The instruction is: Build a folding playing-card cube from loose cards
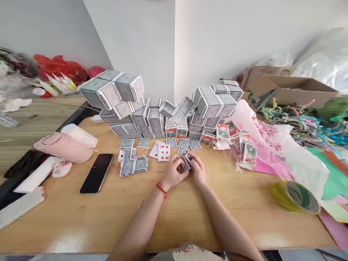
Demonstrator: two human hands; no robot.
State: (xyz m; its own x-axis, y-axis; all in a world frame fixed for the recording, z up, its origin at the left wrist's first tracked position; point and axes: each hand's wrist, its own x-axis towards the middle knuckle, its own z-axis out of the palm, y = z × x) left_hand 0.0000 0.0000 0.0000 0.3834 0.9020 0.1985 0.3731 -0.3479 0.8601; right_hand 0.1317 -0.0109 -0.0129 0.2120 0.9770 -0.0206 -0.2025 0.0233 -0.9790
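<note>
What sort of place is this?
Probably a small workroom or packing area, not a shop floor: a wooden table holds stacked decks of playing cards, with an open cardboard box and a roll of tape.

Two pale walls meeting in a corner, with a wooden tabletop below.

The left wall (136, 43) and the right wall (217, 36) are plain, smooth and grey-white, and they meet in a sharp vertical corner behind the light wooden tabletop (81, 232). A wood-look floor (46, 119) with long plank lines shows beyond the tabletop's left side, and red plastic bags (59, 69) lie heaped against the wall there. At the far right, an open cardboard box (299, 90) stands before clear plastic sheeting (323, 58) piled up the wall. Soft, even light falls across the room, leaving pale patches of glare (67, 241) along the tabletop's near edge.
</note>
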